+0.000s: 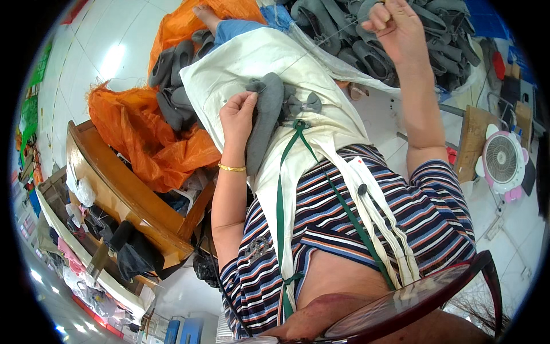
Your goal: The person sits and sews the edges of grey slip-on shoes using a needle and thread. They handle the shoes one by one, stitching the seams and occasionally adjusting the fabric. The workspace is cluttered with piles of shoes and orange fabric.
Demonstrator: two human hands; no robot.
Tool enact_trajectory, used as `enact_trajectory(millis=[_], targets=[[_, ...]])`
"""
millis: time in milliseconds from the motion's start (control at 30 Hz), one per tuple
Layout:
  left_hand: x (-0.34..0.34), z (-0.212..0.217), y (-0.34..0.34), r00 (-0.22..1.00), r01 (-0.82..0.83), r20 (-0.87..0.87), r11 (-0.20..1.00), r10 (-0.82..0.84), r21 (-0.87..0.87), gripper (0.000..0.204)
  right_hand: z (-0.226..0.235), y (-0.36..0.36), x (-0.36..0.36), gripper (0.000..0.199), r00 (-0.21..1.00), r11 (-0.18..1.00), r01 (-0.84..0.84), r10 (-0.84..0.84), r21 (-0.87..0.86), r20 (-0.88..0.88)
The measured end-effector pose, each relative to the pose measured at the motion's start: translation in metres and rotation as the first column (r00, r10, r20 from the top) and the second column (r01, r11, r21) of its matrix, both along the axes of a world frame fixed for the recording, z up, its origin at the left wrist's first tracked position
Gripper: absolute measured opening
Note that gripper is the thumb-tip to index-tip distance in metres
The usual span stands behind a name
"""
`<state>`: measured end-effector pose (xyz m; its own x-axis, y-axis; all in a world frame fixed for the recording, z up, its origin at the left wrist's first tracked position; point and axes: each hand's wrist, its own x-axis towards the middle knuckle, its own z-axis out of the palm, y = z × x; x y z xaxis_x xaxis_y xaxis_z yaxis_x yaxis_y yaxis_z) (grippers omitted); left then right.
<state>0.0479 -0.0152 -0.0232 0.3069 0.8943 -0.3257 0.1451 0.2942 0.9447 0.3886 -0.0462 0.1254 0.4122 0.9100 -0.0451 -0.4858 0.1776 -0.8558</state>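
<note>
A grey fabric shoe (266,117) lies across my lap on the cream apron (220,71). My left hand (236,117) is closed, pinching the shoe's edge near its upper end between thumb and fingers. Up at the top right, my right hand (398,33) is raised far from the shoe with its fingers pinched together. A thin thread (326,40) stretches taut from the shoe toward those fingers; whether they also hold a needle I cannot make out. Beside the shoe rests a small grey bow (305,104).
Many grey shoes (366,60) fill a large bag at the upper right. More grey shoes (172,63) sit by orange mesh sacking (146,135) on the left. A wooden desk (129,192) stands at left; a pink-and-white fan (504,156) is at right.
</note>
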Motion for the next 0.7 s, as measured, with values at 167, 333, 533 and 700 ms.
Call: enact_trajectory(millis=[167,333,533,700], targets=[[0.000,0.013,0.001,0.998,-0.029,-0.058,0.999,0.028,-0.017,0.016,-0.011,-0.002,0.072,0.021,0.936,0.993,0.020,0.021,0.113,-0.352],[-0.003,-0.002,0.002,0.997,-0.053,-0.048,0.999,0.053,-0.007,0.017,-0.049,0.004,0.136,0.024,0.911,0.963,0.262,-0.227,0.059,-0.344],[0.000,0.001,0.000,0.987,-0.024,-0.153,0.986,0.049,0.164,0.016,-0.119,-0.004,0.182,0.020,0.838,0.911,0.394,-0.411,-0.123,-0.358],[-0.002,0.004,0.000,0.976,0.010,-0.213,0.980,0.033,0.199,0.016,-0.143,-0.002,0.193,0.025,0.837,0.908,0.393,-0.418,-0.142,-0.354]])
